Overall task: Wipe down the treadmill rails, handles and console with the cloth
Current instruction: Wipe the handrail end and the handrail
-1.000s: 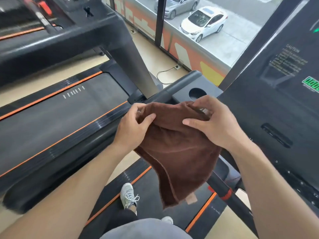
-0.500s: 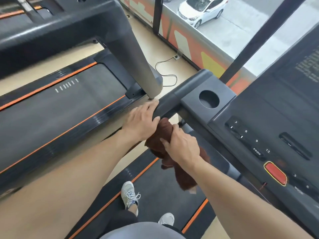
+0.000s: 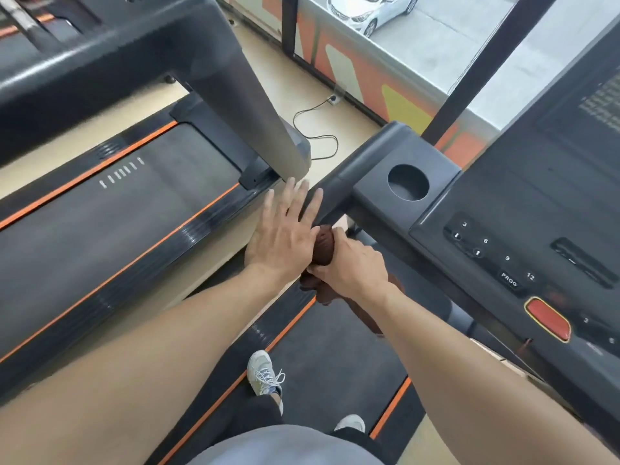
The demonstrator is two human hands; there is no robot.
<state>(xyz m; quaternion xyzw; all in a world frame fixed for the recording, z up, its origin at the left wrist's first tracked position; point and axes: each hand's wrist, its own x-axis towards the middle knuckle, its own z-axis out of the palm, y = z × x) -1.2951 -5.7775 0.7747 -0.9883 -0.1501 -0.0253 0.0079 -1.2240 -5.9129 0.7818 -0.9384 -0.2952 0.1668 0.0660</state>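
The brown cloth (image 3: 324,248) is wrapped round the black left handrail (image 3: 349,172) of the treadmill I stand on. My right hand (image 3: 352,266) grips the cloth around the rail, and a tail of cloth hangs below it. My left hand (image 3: 285,233) lies just left of the cloth with fingers straight, fingertips against the rail. The console (image 3: 523,236) with its buttons and a round cup holder (image 3: 408,182) is to the right.
A red stop button (image 3: 547,318) sits low on the console. A second treadmill (image 3: 110,209) with orange stripes stands to the left, its upright post (image 3: 248,105) close to my left hand. A power cable (image 3: 315,135) lies on the floor by the window.
The cloth went from being held spread in both hands to wrapped on the handrail under my right hand. My left hand let go of it and its fingers have straightened.
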